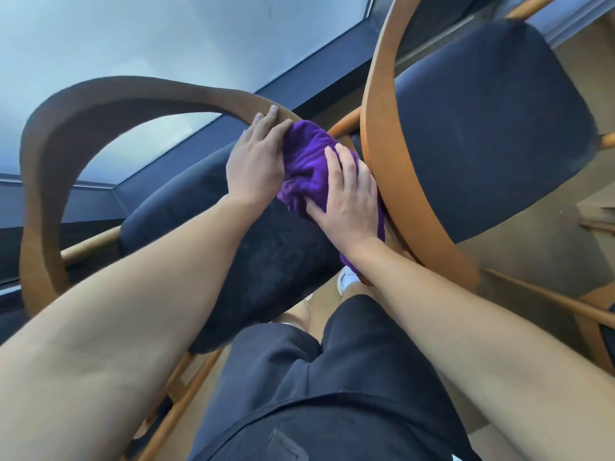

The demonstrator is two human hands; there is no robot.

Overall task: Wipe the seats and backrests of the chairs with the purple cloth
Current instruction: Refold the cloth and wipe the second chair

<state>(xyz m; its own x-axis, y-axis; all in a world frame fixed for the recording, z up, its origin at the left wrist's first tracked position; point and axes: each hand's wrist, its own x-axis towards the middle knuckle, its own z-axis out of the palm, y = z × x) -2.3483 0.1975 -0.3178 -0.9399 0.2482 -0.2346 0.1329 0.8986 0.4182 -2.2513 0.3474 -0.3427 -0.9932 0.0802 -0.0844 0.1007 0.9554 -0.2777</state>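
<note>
One head cam, looking steeply down

We're seeing everything from a wide-angle camera on the person's head, aimed forward and down, so the forearms come in from the bottom corners and meet mid-frame, where the left hand [256,163] and right hand [349,201] sit pretty close to the lens. The near chair [266,254] is right beneath us at centre-left, its curved backrest [100,98] bowed by the wide lens, and a second chair [482,128] fills the upper right. Straight down at the bottom edge we get dark shorts [332,377]; a glass pane [133,38] slants across the top left.
</note>
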